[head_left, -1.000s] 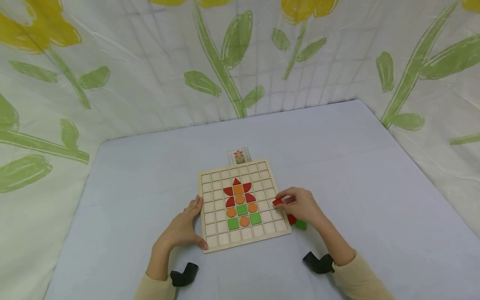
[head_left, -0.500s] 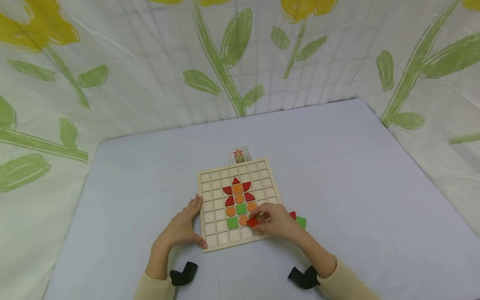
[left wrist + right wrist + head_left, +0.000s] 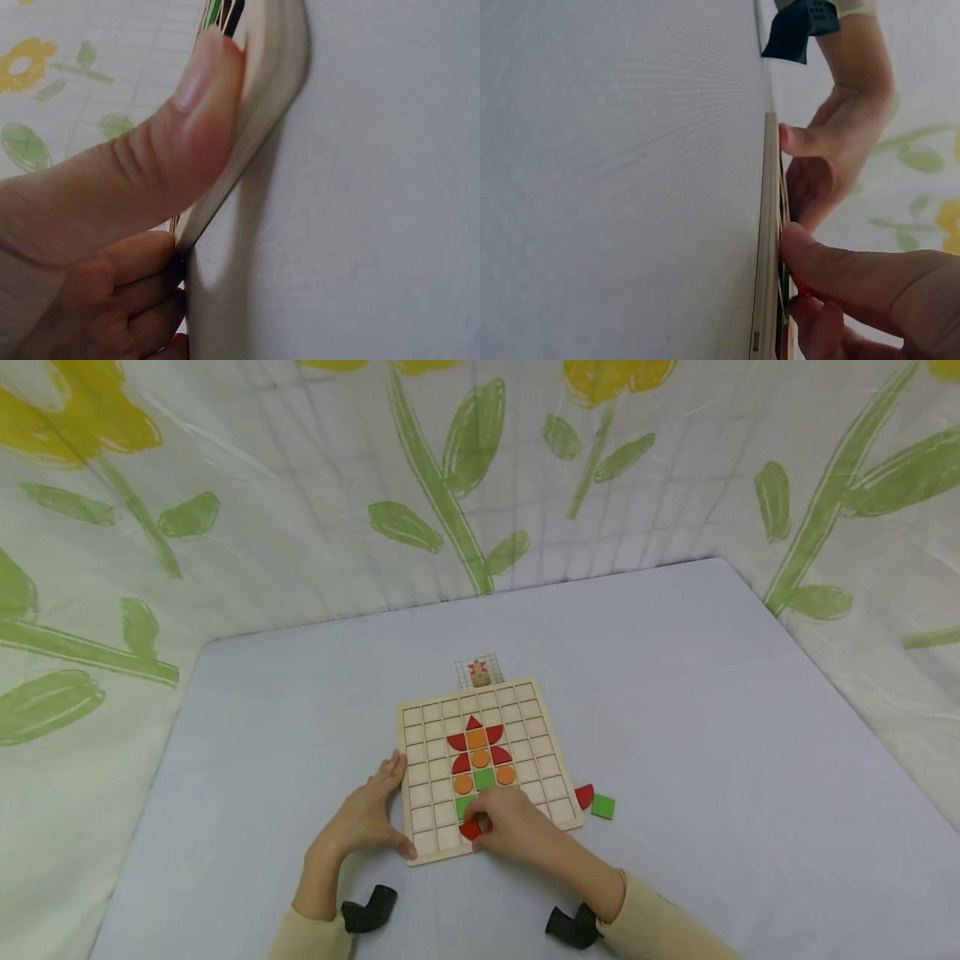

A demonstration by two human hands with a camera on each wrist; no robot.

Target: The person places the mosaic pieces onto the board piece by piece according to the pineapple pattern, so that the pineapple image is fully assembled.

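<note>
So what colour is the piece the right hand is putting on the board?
Red. The piece shows best in the head view, pinched by the right hand.

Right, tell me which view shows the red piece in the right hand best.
The head view: the red piece shows at the right hand's fingertips over the board. The right wrist view gives only a red sliver edge-on; the left wrist view shows none.
</note>
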